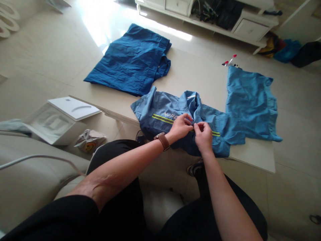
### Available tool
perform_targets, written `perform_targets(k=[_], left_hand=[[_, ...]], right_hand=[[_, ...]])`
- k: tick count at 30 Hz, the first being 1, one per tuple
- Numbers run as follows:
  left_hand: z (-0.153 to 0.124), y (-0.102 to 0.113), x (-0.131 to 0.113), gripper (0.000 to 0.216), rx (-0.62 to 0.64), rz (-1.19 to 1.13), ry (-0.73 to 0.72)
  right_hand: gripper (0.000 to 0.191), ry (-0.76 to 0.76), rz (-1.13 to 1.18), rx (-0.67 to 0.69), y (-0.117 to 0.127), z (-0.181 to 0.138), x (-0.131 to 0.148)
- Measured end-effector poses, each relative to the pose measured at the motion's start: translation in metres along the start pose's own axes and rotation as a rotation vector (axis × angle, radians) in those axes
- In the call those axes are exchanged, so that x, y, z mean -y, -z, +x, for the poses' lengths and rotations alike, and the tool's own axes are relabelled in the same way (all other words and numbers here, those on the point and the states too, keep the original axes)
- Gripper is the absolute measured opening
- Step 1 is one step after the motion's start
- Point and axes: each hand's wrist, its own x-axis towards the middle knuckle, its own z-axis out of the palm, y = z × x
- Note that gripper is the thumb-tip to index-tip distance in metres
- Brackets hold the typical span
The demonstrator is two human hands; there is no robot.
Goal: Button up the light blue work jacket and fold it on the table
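A blue collared work shirt [163,103] with yellow stripes and white lettering lies across the near edge of the table, its lower part hanging over. My left hand [181,127], with a brown-strapped watch on the wrist, pinches the front of the shirt below the collar. Right beside it, my right hand [203,135] is closed on the same front edge. The fingertips of both hands nearly meet, and whatever small part they grip between them is hidden.
Dark blue folded garment [132,60] lies at the table's far left; a lighter blue garment [252,103] is at the right. Red-capped bottles [232,61] stand behind it. An open white box [65,117] and a plastic bag [89,140] are left of the table [260,155]. A white cabinet [210,25] stands beyond.
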Motion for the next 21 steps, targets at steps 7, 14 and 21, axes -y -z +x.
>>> perform_targets(k=[7,14,21], left_hand=[[-0.002,0.0,0.004,0.027,0.07,0.081,-0.057],[0.001,0.001,-0.001,0.019,0.06,0.181,0.017],[0.004,0.031,-0.009,0.028,0.103,0.869,-0.12]], right_hand=[[0.046,-0.176,0.167,0.046,-0.004,0.007,-0.024],[0.035,-0.135,0.138,0.038,-0.006,0.007,-0.025],[0.023,0.048,-0.247,0.227,0.002,0.007,-0.041]])
